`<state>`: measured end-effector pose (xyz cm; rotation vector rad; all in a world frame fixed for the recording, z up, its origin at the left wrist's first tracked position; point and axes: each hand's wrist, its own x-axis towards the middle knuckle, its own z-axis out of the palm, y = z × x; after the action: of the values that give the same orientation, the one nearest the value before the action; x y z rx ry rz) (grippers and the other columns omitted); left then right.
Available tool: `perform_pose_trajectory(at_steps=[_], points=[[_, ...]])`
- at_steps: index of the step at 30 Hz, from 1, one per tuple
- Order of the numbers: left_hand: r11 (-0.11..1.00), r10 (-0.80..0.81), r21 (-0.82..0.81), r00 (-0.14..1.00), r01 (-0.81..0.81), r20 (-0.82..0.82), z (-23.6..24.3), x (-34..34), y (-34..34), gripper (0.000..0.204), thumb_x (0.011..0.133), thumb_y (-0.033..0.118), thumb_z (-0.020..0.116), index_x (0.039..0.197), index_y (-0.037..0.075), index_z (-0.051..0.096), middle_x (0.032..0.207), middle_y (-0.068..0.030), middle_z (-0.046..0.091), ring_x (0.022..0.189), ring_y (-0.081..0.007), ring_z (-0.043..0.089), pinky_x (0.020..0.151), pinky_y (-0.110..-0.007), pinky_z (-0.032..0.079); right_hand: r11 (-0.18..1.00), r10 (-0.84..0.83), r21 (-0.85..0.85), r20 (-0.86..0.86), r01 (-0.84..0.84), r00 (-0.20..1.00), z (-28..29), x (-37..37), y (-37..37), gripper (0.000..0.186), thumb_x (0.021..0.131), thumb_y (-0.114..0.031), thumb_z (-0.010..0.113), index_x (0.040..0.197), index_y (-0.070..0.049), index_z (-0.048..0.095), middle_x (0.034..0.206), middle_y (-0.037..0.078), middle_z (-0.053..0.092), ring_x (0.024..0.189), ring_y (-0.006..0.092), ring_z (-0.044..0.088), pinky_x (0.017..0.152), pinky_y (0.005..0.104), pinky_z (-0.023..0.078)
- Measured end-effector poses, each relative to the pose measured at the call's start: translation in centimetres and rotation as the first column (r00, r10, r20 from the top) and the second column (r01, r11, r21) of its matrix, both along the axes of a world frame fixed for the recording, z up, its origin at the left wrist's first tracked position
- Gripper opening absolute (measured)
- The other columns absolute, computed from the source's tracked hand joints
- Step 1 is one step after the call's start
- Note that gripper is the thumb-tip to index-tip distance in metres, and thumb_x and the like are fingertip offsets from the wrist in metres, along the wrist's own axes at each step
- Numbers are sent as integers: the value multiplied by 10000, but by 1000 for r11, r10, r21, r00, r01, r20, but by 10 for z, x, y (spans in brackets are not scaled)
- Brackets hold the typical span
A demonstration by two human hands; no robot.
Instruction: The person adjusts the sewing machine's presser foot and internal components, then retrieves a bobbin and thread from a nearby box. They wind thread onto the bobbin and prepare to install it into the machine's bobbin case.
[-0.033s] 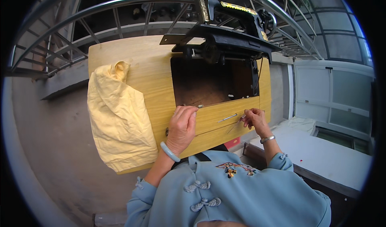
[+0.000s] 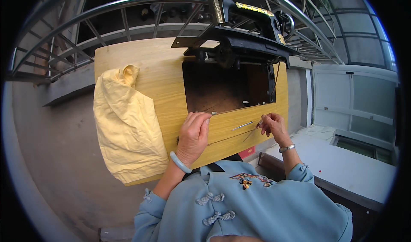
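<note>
A black sewing machine point(image 2: 252, 21) is tipped up on its hinges at the back of a yellow wooden sewing table point(image 2: 141, 53). In front of it gapes the dark rectangular opening point(image 2: 218, 92) of the tabletop. My left hand point(image 2: 195, 130) rests at this opening's near left corner, fingers curled together; whatever they hold, if anything, is hidden. Just beyond its fingertips sits a small pale piece point(image 2: 214, 113) on the rim. Pinched in my right hand point(image 2: 272, 125) is a thin pointed metal tool point(image 2: 250, 134), directed down and left. Beside it lies a small screwdriver point(image 2: 243, 125).
A pale yellow cloth point(image 2: 126, 122) covers the table's left side. Metal railings point(image 2: 128, 3) run behind the table. To the right is a white surface point(image 2: 342, 165), and a red item point(image 2: 247, 152) shows below the front edge.
My right hand has shifted very slightly, and the thin tool has turned a little in its fingers. The left hand stays in place.
</note>
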<state>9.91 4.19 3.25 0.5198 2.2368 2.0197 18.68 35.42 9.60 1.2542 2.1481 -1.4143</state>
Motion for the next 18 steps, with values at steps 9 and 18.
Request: perform_pose_trajectory(at_steps=[9,18], points=[[924,-272,288,962,251,34,61,-33,7,319,921,-26,638,1238,-17,606,1032,-112,666,777,-166,647,655,-263,509,669,737,473,-326,-573,592,91,-96,-144,157,915,-98,737,956,-14,611,715,32,667,579,90,642,507,221,493],[637,-101,702,868,-319,486,45,-68,-8,135,1021,62,559,1129,-21,559,1070,-125,665,839,-127,648,719,-268,577,627,768,472,-242,-619,593,55,-98,-124,173,920,-90,724,1040,-5,633,844,64,694,690,128,684,557,240,509]])
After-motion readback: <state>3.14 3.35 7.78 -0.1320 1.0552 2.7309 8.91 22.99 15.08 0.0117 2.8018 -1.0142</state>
